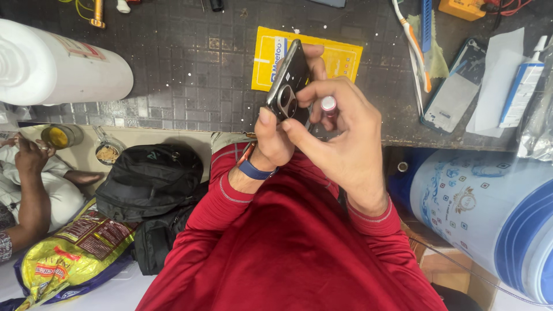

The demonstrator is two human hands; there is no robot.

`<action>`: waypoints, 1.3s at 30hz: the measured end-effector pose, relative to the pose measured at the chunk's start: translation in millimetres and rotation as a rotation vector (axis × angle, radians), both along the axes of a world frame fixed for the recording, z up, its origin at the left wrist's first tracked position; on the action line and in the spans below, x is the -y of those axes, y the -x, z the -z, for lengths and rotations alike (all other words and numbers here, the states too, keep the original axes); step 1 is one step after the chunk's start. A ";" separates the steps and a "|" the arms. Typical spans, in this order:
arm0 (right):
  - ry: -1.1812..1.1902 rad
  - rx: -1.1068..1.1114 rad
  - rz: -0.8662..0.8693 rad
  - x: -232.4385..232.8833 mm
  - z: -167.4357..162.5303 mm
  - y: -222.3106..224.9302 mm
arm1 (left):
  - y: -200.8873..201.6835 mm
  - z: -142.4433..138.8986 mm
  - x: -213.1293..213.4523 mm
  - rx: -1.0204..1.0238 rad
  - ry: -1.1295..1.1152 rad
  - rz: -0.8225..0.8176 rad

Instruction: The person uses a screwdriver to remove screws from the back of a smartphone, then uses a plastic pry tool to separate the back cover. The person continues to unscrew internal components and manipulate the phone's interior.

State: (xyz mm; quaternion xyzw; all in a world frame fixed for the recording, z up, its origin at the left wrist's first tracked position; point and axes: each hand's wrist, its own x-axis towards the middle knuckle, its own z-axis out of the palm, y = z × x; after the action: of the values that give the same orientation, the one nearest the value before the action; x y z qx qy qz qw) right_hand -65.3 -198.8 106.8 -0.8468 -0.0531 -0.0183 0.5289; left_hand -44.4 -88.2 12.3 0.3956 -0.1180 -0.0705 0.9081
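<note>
Gripping a dark phone (288,80) at frame centre in the left hand (276,138), right hand (340,132) pinching a small red-tipped tool (329,107) against it, work looking mid-way, nothing yet detached.

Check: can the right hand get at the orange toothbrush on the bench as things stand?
Probably not right away. The right hand is pinching a small pink-capped tool against the phone. The toothbrush lies uncovered up-right; bare bench lies between.

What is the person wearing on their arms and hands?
Both arms have long red sleeves with thin grey stitched bands near the cuffs. The left wrist has a blue band with an orange edge. The left hand and right hand are bare, without gloves.
</note>
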 end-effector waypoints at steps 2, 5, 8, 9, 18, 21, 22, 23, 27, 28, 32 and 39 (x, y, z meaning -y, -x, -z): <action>0.036 -0.032 0.003 -0.4 -2.0 4.3 | -0.2 -2.5 -2.0 -0.026 0.027 0.026; -0.033 -0.083 -0.002 -3.5 -0.2 6.1 | -1.1 -4.8 -5.9 -0.012 0.000 0.030; -0.085 -0.102 0.005 -6.0 2.2 9.6 | 0.8 -5.8 -6.9 -0.025 -0.016 0.037; -0.088 -0.101 0.009 -6.6 2.7 10.9 | 0.9 -5.7 -7.0 -0.027 -0.012 0.043; -0.137 -0.127 -0.061 -0.6 10.6 10.3 | 2.6 1.1 -5.1 -0.064 -0.003 0.080; -0.090 -0.100 -0.080 2.9 12.1 8.5 | 1.4 3.2 -3.6 0.000 -0.044 0.064; -0.081 -0.098 -0.076 3.8 12.4 8.3 | 0.9 3.7 -3.2 0.015 -0.054 0.056; -0.073 -0.098 -0.071 4.1 12.7 8.2 | 0.6 3.7 -2.0 0.020 -0.058 0.044; -0.096 -0.132 -0.045 3.6 14.6 6.9 | -0.6 5.0 -0.2 0.013 -0.126 -0.010; -0.098 -0.115 -0.047 2.6 15.5 6.5 | -0.5 5.7 0.0 0.017 -0.082 0.006; -0.098 -0.120 -0.040 1.7 15.9 3.4 | -2.4 8.4 5.5 -0.014 0.062 -0.047; -0.151 -0.084 0.218 22.2 -2.8 3.9 | -8.6 -4.5 -10.3 -0.268 0.434 0.163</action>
State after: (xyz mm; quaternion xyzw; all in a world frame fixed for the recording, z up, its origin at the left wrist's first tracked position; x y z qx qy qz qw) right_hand -69.2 -221.0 109.6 -0.8055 0.0628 -0.0443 0.5876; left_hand -35.8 -77.9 16.8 0.1679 -0.0405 -0.1682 0.9705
